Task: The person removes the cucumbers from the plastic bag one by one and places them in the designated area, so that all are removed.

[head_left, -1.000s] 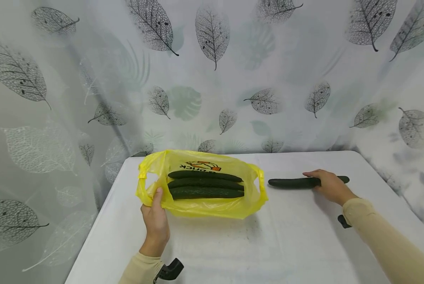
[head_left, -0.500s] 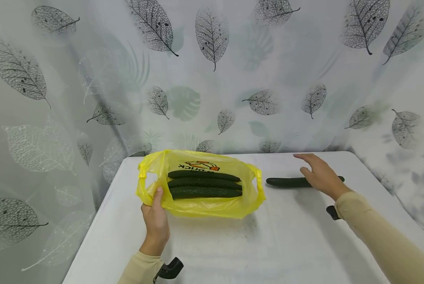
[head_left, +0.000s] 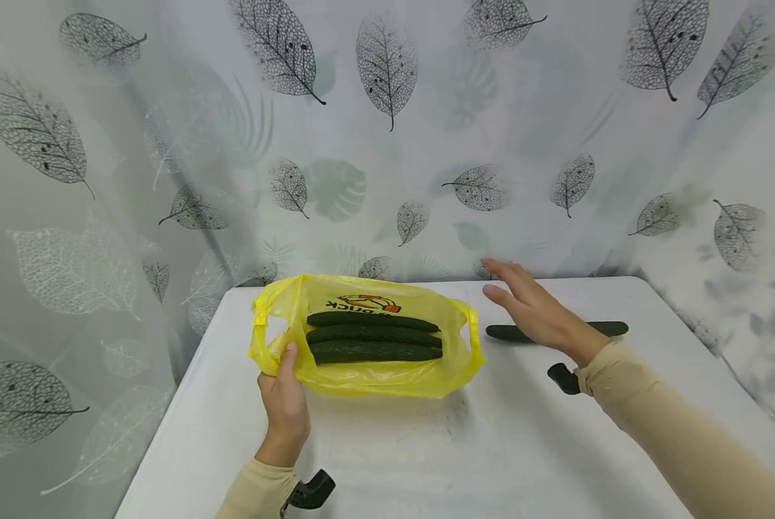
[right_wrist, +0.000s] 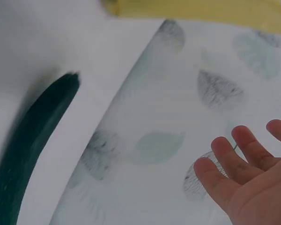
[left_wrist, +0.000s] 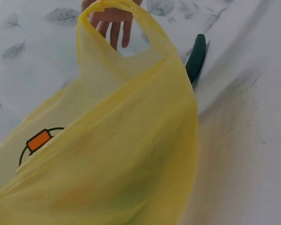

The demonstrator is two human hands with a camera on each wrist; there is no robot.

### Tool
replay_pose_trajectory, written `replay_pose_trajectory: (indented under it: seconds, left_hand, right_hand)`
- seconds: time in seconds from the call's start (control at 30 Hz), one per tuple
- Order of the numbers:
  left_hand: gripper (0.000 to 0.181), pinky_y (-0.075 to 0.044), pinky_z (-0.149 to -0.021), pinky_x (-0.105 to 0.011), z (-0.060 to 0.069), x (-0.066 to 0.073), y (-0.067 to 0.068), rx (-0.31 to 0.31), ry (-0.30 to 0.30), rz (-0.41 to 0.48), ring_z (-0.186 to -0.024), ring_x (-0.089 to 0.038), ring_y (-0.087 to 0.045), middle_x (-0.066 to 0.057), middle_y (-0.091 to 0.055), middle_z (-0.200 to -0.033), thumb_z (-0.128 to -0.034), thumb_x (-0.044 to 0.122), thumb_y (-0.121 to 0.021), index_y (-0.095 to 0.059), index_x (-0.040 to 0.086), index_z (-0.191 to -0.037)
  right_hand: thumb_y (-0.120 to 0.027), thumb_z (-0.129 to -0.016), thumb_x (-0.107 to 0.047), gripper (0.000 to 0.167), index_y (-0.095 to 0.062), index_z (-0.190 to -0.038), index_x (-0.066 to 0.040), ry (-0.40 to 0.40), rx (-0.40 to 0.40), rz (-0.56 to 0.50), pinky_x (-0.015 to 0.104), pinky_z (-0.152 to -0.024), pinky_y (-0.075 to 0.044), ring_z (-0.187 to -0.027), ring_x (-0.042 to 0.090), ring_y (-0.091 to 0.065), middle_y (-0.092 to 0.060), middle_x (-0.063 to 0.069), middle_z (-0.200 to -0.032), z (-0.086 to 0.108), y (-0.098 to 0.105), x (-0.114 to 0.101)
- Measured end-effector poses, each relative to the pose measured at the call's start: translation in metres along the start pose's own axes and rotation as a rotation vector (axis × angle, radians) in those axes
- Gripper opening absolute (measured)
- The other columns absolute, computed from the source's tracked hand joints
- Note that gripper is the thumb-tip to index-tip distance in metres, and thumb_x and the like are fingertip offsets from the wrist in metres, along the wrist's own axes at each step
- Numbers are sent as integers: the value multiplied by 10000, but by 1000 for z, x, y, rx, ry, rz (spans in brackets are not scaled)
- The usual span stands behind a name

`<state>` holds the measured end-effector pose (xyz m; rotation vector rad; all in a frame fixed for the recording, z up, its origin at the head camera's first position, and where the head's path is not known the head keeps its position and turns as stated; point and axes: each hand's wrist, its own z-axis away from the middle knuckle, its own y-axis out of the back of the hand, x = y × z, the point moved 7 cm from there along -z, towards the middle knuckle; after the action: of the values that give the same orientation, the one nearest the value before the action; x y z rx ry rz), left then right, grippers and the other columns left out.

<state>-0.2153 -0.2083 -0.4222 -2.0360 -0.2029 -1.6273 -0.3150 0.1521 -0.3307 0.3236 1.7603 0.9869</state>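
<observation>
A yellow plastic bag (head_left: 387, 382) stands on the table with its mouth spread toward me. Inside lie three dark green cucumbers (head_left: 374, 334), side by side. My left hand (head_left: 285, 407) grips the bag's left handle side, thumb over the rim. My right hand (head_left: 539, 310) hovers just right of the bag, above one more cucumber (head_left: 610, 329) that lies on the table. Its fingers are extended and hold nothing. In the right wrist view that cucumber (right_wrist: 33, 145) is apart from the fingers (right_wrist: 241, 154). The left wrist view shows the bag's side (left_wrist: 131, 154) hiding its contents.
The white-covered table (head_left: 400, 454) has its far edge against a leaf-patterned curtain (head_left: 387, 166). Dark wrist devices (head_left: 312, 491) sit on both wrists. Small dark specks mark the cloth in front of the bag.
My right hand let go of the cucumber on the table, rose and moved left toward the bag. The cucumber stays in place. The left hand keeps its grip on the bag.
</observation>
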Motion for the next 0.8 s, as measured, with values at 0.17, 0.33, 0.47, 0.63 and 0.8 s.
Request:
replay_pose_trajectory:
  seconds: [0.17, 0.33, 0.47, 0.63, 0.8]
  left_hand:
    - [386, -425, -1032, -272, 0, -1, 0, -3, 12, -3, -1195, -208, -513, -142, -517, -1315, -1099, 224, -428, -424, 16, -1424]
    - [393, -425, -1032, -274, 1, -2, -1, -5, 18, -4, -1200, -219, -507, -113, -520, -1305, -1097, 228, -432, -419, 19, -1429]
    - [392, -425, -1035, -281, 0, -1, 0, -3, 20, -3, -1189, -210, -512, -115, -522, -1304, -1095, 231, -436, -421, 17, -1424]
    - [390, -421, -1039, -287, 0, -1, 1, 6, 32, 7, -1198, -219, -507, -109, -524, -1304, -1094, 227, -437, -420, 17, -1423]
    - [403, -411, -1040, -268, 1, -3, 2, 15, 72, 1, -1224, -235, -490, -94, -525, -1314, -1089, 229, -441, -416, 18, -1432]
  right_hand:
    - [-400, -1080, -478, 600, -253, -1609, -235, 50, 0, -34, 625, -1138, -227, -1472, 308, -243, -291, 72, -1598, 1, -7, -31]
    - [-464, -1057, -496, 600, -288, -1598, -303, 112, 26, 13, 631, -1118, -266, -1447, 298, -292, -296, 35, -1586, 5, -13, -67]
    - [-531, -1024, -526, 637, -325, -1584, -304, 168, 34, 25, 572, -1086, -354, -1400, 260, -375, -343, 2, -1557, 8, -23, -97]
    - [-638, -976, -495, 682, -364, -1568, -294, 254, -11, -22, 512, -1112, -364, -1399, 201, -395, -388, -51, -1533, 4, -42, -124]
    - [-712, -957, -359, 707, -374, -1568, -253, 315, -63, -173, 451, -1134, -354, -1385, 188, -425, -431, -36, -1522, -4, -63, -134]
